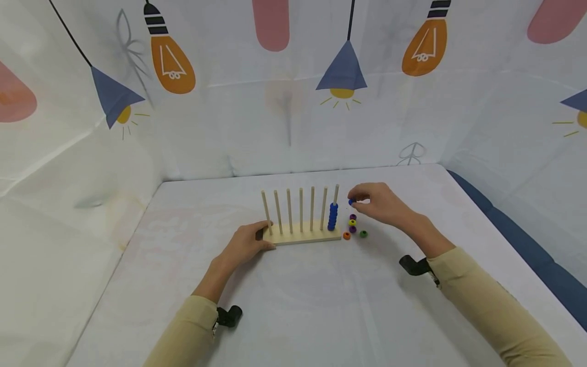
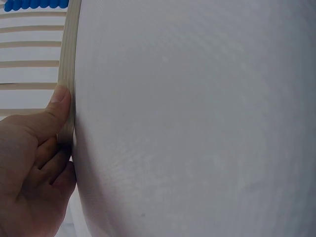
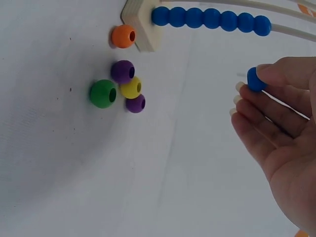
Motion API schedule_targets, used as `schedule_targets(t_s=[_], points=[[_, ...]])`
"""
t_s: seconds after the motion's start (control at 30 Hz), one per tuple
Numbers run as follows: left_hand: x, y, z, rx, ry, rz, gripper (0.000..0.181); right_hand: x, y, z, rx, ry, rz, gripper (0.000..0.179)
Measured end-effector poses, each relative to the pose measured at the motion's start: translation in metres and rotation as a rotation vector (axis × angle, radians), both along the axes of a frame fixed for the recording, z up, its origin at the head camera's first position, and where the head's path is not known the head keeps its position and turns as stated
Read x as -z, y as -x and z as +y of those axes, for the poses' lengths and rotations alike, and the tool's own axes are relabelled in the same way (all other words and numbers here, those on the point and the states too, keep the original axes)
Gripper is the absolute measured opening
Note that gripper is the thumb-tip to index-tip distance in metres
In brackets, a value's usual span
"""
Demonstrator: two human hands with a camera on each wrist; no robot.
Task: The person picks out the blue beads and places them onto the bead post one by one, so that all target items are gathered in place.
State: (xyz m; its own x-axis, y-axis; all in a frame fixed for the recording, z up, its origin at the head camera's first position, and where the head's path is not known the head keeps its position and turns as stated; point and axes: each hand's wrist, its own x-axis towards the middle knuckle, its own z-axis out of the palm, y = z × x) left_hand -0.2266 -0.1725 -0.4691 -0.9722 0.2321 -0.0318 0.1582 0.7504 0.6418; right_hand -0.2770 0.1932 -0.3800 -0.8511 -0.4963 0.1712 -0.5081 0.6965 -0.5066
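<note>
A wooden base (image 1: 302, 236) with a row of several upright pegs stands on the table. The rightmost peg carries a stack of blue beads (image 1: 332, 217), with its bare tip showing above; the other pegs bear no beads. My left hand (image 1: 243, 243) grips the base's left end, thumb (image 2: 59, 98) along the front edge and fingers curled behind. Just right of the stacked peg, my right hand (image 1: 379, 203) pinches one blue bead (image 3: 256, 80) between thumb and index finger, above the table. Its other fingers extend loosely.
Beside the base's right end lie loose beads: orange (image 3: 123, 36), green (image 3: 103, 94), yellow (image 3: 131, 88) and two purple ones (image 3: 122, 71). The white table (image 1: 293, 306) meets a patterned cloth wall (image 1: 257, 122) at the back. Dark blue padding (image 1: 527, 244) shows beyond the right edge.
</note>
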Motion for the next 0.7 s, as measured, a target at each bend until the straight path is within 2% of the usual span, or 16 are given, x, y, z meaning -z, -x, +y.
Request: schedule_targets(t_s=[0.3,0.7], points=[[-0.001,0.000,0.000,0.004,0.001,0.000,0.068,-0.009,-0.002,-0.003,-0.024,0.028,0.035,0.021],[-0.001,0.000,0.001,-0.004,0.003,-0.003,0.068,-0.022,-0.004,-0.005,-0.082,0.073,0.136,0.020]])
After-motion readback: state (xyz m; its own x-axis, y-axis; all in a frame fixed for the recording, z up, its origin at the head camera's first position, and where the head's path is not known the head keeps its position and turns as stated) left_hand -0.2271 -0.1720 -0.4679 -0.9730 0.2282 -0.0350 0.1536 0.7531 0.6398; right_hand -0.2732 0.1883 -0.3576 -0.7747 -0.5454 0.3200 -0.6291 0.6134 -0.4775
